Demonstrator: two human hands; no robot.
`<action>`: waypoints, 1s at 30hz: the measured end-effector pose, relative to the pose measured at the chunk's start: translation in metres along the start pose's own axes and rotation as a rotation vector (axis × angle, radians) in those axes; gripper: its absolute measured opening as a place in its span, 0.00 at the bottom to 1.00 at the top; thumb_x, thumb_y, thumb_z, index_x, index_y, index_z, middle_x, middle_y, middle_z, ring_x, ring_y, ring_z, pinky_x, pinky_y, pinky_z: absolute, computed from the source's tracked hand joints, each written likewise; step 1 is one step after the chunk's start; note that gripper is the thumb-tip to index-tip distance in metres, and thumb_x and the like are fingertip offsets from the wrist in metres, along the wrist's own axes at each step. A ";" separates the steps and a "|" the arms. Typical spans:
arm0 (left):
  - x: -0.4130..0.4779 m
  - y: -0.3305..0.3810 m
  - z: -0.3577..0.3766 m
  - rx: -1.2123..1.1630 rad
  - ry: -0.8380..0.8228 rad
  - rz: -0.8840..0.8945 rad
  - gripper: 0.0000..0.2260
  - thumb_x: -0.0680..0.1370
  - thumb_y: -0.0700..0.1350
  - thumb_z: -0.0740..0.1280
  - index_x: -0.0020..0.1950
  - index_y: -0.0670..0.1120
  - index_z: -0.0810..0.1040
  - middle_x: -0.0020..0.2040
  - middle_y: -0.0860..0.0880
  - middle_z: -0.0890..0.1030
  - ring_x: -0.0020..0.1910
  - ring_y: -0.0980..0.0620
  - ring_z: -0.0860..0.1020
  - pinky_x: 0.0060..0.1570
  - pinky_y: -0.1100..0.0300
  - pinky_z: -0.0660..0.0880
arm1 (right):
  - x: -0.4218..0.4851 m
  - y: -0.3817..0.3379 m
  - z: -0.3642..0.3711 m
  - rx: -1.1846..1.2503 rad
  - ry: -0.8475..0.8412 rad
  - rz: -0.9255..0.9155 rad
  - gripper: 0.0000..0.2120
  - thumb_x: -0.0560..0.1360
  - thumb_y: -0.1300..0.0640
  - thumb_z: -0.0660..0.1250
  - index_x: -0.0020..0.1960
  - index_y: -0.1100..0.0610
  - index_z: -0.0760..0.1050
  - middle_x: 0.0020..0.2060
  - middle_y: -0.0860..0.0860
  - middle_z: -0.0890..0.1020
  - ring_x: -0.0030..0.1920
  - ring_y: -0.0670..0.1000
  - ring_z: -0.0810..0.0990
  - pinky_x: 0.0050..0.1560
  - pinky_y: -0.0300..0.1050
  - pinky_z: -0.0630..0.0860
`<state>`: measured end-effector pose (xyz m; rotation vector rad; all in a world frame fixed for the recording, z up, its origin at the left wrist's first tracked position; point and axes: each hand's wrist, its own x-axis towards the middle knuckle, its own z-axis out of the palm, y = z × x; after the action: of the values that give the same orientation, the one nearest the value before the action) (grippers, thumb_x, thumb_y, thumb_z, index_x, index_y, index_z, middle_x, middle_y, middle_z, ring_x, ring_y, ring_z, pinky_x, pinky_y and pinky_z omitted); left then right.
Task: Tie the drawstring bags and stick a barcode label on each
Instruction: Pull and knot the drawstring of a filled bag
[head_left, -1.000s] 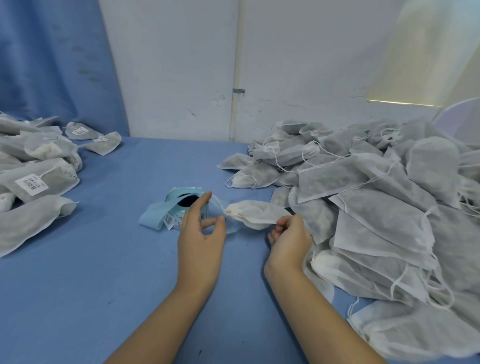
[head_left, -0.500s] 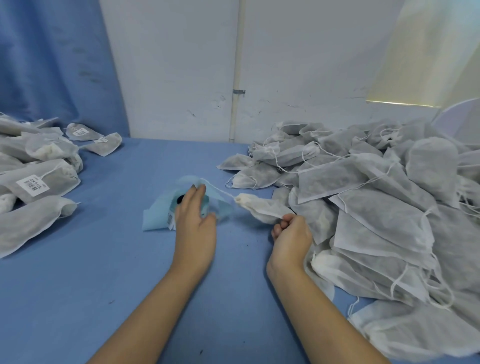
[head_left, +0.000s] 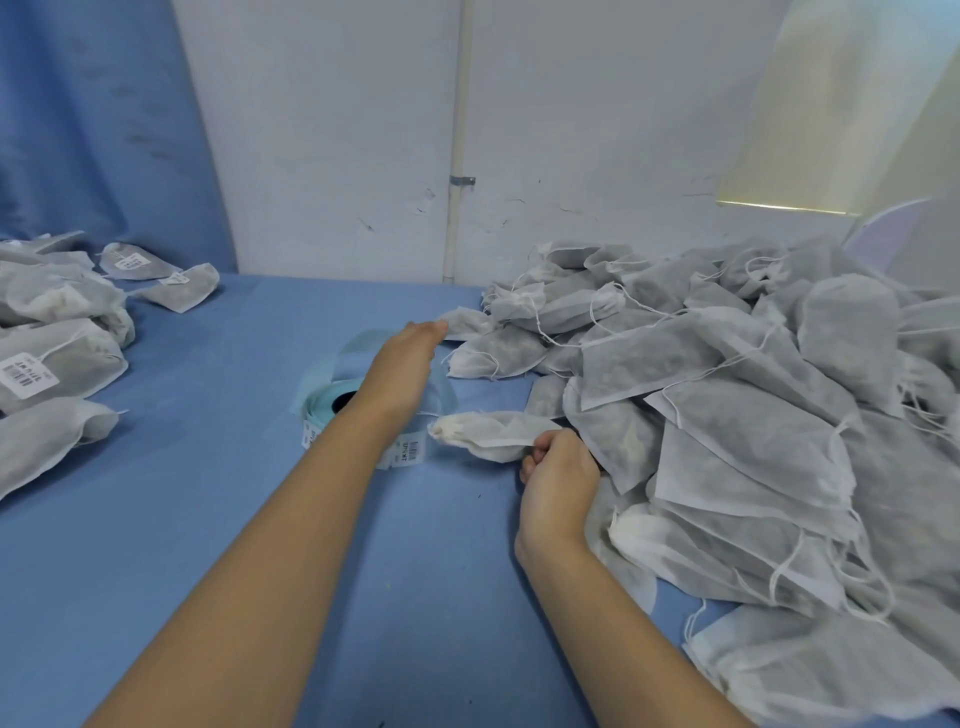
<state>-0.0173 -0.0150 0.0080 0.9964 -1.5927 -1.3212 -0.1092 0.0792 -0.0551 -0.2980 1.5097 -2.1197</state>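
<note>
A: Reaching far with left hand (head_left: 410, 358), fingers straight, past the label roll (head_left: 332, 397) to the left edge of the pile (head_left: 753, 415).
B: Gripping a pale drawstring bag (head_left: 493, 439), mouth bunched, in right hand (head_left: 558, 470), centre; blue table (head_left: 208, 519) stretching near-left.

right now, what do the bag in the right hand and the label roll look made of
The small white drawstring bag pinched by the right hand looks like thin non-woven fabric: matte, soft, creased, slightly sheer. The pale teal roll of barcode labels looks like white paper stickers on a smooth teal backing strip; its gloss is hard to judge.
</note>
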 end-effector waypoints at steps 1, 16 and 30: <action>0.002 -0.002 0.001 0.111 0.012 0.020 0.10 0.82 0.47 0.57 0.41 0.55 0.70 0.54 0.52 0.72 0.58 0.49 0.71 0.63 0.57 0.65 | 0.000 0.000 0.000 -0.001 -0.004 -0.002 0.14 0.73 0.67 0.53 0.31 0.57 0.66 0.27 0.49 0.67 0.29 0.48 0.63 0.31 0.39 0.61; -0.085 -0.044 0.020 0.455 0.183 0.355 0.11 0.76 0.38 0.65 0.57 0.45 0.80 0.49 0.50 0.82 0.48 0.54 0.78 0.48 0.66 0.70 | -0.004 -0.012 0.000 0.105 -0.056 -0.077 0.13 0.73 0.69 0.52 0.33 0.58 0.67 0.24 0.48 0.66 0.27 0.47 0.63 0.25 0.34 0.62; -0.100 -0.049 0.033 -0.172 0.071 -0.071 0.09 0.78 0.43 0.65 0.40 0.41 0.76 0.27 0.51 0.77 0.24 0.57 0.72 0.26 0.67 0.68 | -0.034 -0.010 -0.033 -0.389 -0.402 -0.172 0.14 0.78 0.58 0.63 0.34 0.57 0.74 0.28 0.50 0.77 0.31 0.48 0.73 0.37 0.43 0.72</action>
<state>-0.0097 0.0828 -0.0543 0.9900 -1.3766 -1.4292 -0.0986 0.1259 -0.0537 -0.9619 1.6777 -1.7291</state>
